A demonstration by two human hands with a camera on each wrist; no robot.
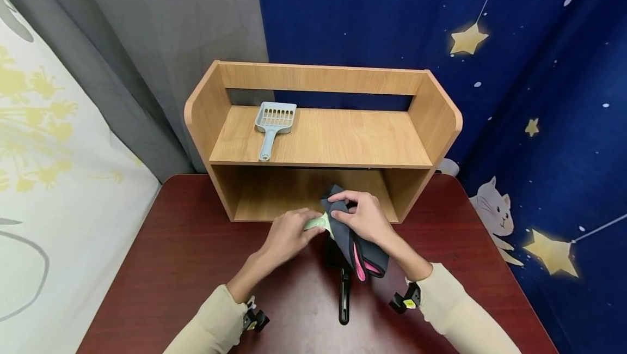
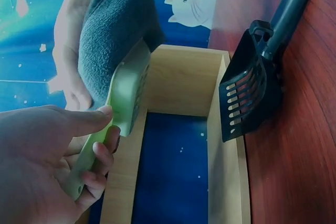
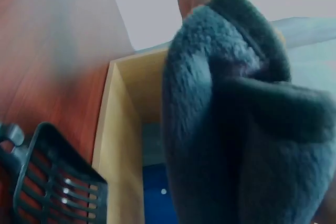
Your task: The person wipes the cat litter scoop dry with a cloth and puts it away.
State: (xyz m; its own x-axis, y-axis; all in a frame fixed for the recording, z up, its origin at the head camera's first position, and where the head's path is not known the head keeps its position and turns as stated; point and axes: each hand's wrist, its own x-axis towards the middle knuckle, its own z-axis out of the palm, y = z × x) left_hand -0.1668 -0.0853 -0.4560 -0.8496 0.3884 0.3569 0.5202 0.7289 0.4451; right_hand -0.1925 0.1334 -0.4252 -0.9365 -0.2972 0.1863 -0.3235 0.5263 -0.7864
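Observation:
My left hand point(image 1: 292, 232) grips the handle of a light green litter scoop point(image 2: 131, 90), fingers curled round it in the left wrist view. With my right hand point(image 1: 361, 217) I hold a folded dark grey cloth point(image 1: 343, 230) with pink showing at its edge. The cloth lies against the green scoop and covers much of its slotted head. In the right wrist view the cloth point(image 3: 210, 108) fills the middle and hides my right fingers. Below the hands a black litter scoop point(image 1: 344, 294) lies on the table, its slotted head point(image 2: 252, 90) plain in the left wrist view.
Behind the hands stands a two-level wooden shelf point(image 1: 323, 163). A light blue litter scoop point(image 1: 275, 120) lies on its upper board at the left. The dark red table point(image 1: 196, 267) spreads under everything, with grey and starry blue curtains point(image 1: 362, 11) behind.

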